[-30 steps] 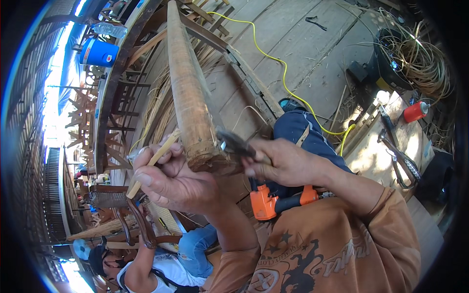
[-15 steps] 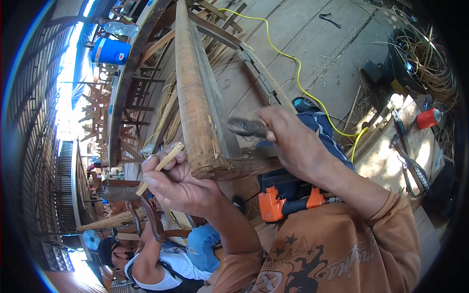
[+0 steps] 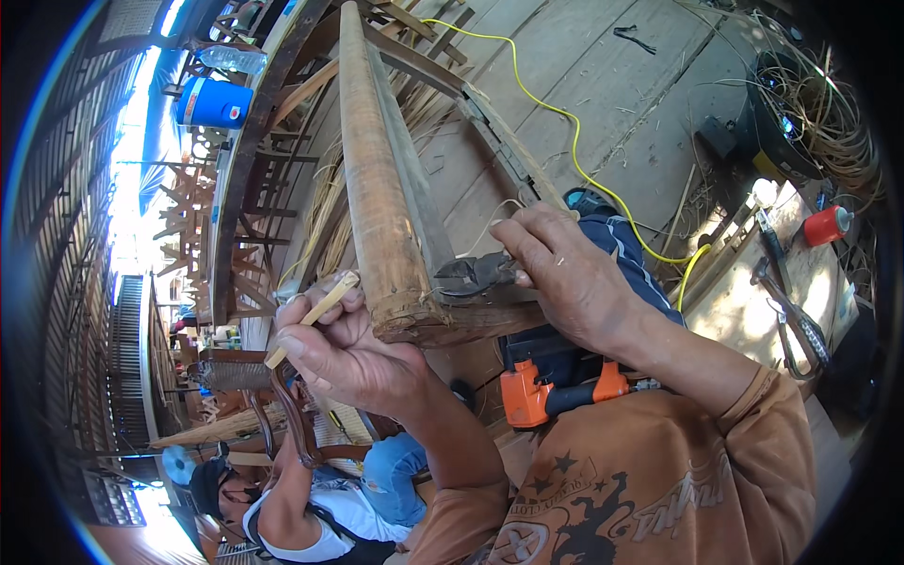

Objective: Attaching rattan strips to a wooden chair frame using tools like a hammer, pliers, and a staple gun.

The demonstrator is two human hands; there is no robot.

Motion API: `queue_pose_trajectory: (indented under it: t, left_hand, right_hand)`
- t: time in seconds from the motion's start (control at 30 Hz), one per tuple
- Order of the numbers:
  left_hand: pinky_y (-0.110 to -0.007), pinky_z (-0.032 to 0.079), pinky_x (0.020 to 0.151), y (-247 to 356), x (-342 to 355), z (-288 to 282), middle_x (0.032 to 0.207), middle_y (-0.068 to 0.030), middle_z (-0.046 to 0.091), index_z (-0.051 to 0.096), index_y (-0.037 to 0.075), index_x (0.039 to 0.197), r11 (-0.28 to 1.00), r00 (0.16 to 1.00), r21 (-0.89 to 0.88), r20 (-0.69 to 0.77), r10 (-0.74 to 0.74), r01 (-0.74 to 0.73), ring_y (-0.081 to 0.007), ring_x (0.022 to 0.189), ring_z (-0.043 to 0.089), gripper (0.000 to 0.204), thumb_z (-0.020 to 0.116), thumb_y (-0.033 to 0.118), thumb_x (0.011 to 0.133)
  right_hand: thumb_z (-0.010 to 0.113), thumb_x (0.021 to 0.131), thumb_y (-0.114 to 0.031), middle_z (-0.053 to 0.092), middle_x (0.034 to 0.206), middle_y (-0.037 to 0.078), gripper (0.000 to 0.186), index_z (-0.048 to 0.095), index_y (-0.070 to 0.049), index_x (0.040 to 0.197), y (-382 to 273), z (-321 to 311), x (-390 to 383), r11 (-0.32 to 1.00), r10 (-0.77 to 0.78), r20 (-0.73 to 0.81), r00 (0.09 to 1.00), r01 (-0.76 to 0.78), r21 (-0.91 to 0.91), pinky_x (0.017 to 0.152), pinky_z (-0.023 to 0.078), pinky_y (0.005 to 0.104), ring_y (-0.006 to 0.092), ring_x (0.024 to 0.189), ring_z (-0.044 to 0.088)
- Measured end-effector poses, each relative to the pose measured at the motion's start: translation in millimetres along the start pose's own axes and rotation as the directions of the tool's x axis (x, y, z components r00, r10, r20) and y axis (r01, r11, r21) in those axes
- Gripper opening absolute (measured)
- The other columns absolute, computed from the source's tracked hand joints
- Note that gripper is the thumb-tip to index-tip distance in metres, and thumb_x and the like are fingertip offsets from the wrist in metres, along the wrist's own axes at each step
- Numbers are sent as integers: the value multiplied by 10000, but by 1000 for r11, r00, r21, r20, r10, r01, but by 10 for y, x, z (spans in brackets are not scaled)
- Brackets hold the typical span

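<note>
Between the thumb and fingers of my left hand (image 3: 353, 344) is a short, pale wooden stick (image 3: 313, 320), tilted up toward the right. This hand is beside the near end of a wooden frame (image 3: 384, 202), whose corner looks rough and splintered. My right hand (image 3: 574, 268) is closed around cutting pliers (image 3: 476, 275), their dark metal head pointing left over the frame's near corner. Whether the jaws bite on anything I cannot tell. A thin pale strand (image 3: 492, 226) curves up beside my right fingers. The pliers' handles are mostly hidden in my palm.
An orange and black nail gun (image 3: 527, 393) lies across my lap. A yellow hose (image 3: 576, 141) runs over the plank floor. To the right, a board (image 3: 725, 297) carries hand tools and a red can (image 3: 827, 227), near a bundle of cane strands (image 3: 829, 132). Another person (image 3: 311, 504) sits at lower left.
My right hand has shifted slightly down and right, and the pliers, blurred before, are now sharp at the frame's corner. A thin strand now shows by them. My left hand has barely moved.
</note>
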State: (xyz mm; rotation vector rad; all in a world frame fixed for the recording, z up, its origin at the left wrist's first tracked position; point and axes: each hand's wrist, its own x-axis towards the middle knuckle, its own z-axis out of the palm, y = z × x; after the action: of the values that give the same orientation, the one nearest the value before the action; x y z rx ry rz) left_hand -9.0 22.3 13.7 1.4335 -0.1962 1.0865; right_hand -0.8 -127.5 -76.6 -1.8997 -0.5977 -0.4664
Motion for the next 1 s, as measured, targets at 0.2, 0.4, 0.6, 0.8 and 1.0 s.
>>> queue_pose_trajectory:
  t: [0.2, 0.4, 0.6, 0.8, 1.0]
  left_hand:
    - [-279, 469, 617, 11, -11, 13, 776, -100, 512, 483, -14, 962, 1000, 1000, 10, -13, -12, 12, -150, 663, 515, 444, 488, 428, 913]
    - [-350, 491, 751, 41, -25, 35, 737, -47, 446, 484, 13, 988, 998, 998, -43, -18, -52, 52, -155, 661, 486, 379, 471, 387, 931]
    - [-363, 487, 767, 52, -3, 30, 737, -44, 444, 485, 8, 998, 998, 999, -59, 28, -30, 32, -153, 677, 478, 367, 467, 369, 937]
    - [-362, 478, 772, 59, 34, -43, 766, -65, 486, 499, -19, 993, 994, 995, -99, 93, -27, 36, -166, 715, 499, 365, 470, 341, 939]
    - [-354, 436, 803, 227, 57, -352, 888, -160, 566, 543, -58, 941, 964, 962, 247, 272, 24, -94, -237, 844, 535, 305, 392, 207, 940]
  right_hand:
    - [634, 721, -142, 506, 1000, 106, 448, 470, -47, 1127, -7, -102, 34, 987, -98, -15, 995, 96, -131, 796, 430, 386, 284, 974, 493]
    - [620, 727, -210, 517, 907, 69, 416, 497, -84, 1104, -58, -209, 75, 929, -147, -21, 989, 131, -346, 702, 404, 361, 237, 904, 511]
    - [603, 749, -202, 505, 795, 51, 230, 513, -101, 935, -77, -306, 108, 912, -193, 89, 977, 212, -352, 681, 409, 374, 245, 798, 528]
    - [525, 862, -197, 568, 846, 178, 169, 508, -47, 940, -48, -403, 16, 976, 201, 294, 935, -217, 22, 718, 454, 452, 364, 827, 569]
    - [537, 861, -231, 597, 742, 201, 212, 533, -30, 929, 712, -1087, -957, 660, 689, 63, 722, -589, -466, 664, 445, 480, 387, 758, 589]
